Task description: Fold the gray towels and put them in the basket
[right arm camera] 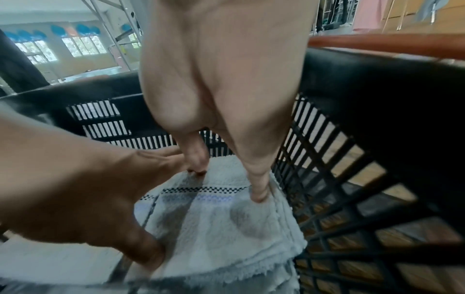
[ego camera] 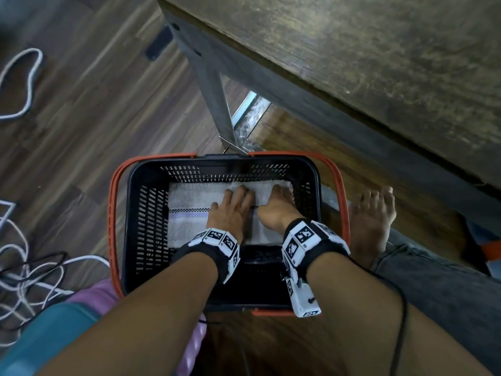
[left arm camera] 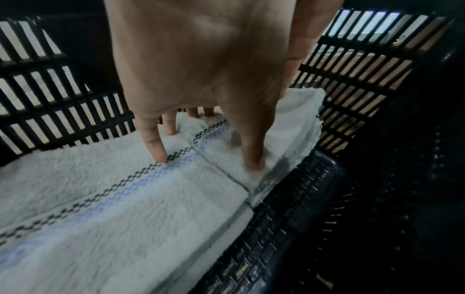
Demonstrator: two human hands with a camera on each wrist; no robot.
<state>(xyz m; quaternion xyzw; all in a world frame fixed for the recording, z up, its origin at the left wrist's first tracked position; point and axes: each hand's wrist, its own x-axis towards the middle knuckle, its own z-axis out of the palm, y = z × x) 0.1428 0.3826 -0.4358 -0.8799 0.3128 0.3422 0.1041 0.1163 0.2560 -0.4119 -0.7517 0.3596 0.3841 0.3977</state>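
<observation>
Near end of basket [ego camera: 141, 226] floor bare. Left hand [ego camera: 230, 213] flat, fingers straight, pressing folded gray towels [ego camera: 187, 213] in far half. Right hand [ego camera: 276, 210] beside it, at basket's right wall, fingers extended, pressing same stack, gripping nothing. Judgement: folding done, placing nearly complete; only withdrawal of hands left. No loose towels visible elsewhere.
</observation>
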